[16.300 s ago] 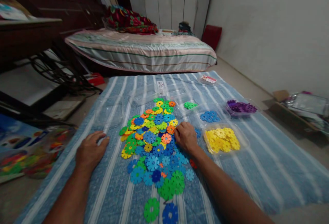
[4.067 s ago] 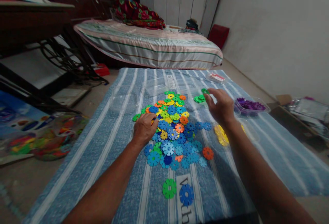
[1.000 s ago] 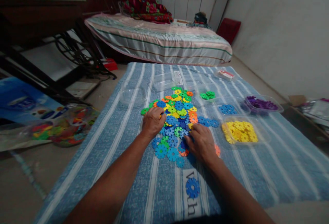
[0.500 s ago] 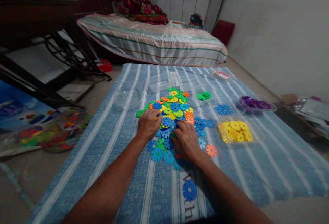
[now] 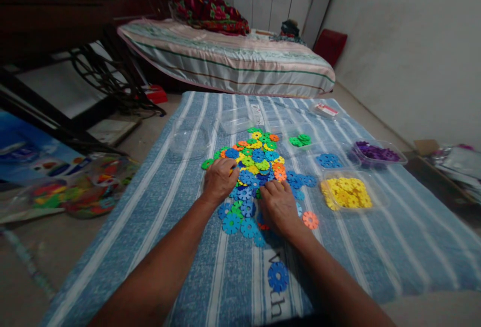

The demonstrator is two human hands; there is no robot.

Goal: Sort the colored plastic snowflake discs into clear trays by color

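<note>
A pile of notched, flower-shaped plastic discs [image 5: 259,155] in blue, green, yellow and orange lies on the striped cloth. My left hand [image 5: 221,181] is at the pile's left edge with fingers curled in a pinch; a bit of yellow disc shows at its fingertips. Over the near right part of the pile, my right hand [image 5: 280,206] bends its fingers down among blue discs; whatever they hold is hidden. An orange disc [image 5: 310,220] lies just right of that hand, and a single blue disc [image 5: 278,277] lies closer to me.
Clear tubs hold yellow discs [image 5: 347,193], purple discs [image 5: 378,151], green discs [image 5: 299,140] and blue discs [image 5: 328,160]. A clear round container [image 5: 190,141] stands left of the pile. Beyond the cloth-covered surface [image 5: 158,247] is a bed [image 5: 233,66]; a treadle-legged table [image 5: 56,4] stands left.
My right hand has shifted slightly right and its fingers are bent more closely together. The left hand stays at the pile's left edge. The whole view has moved a little.
</note>
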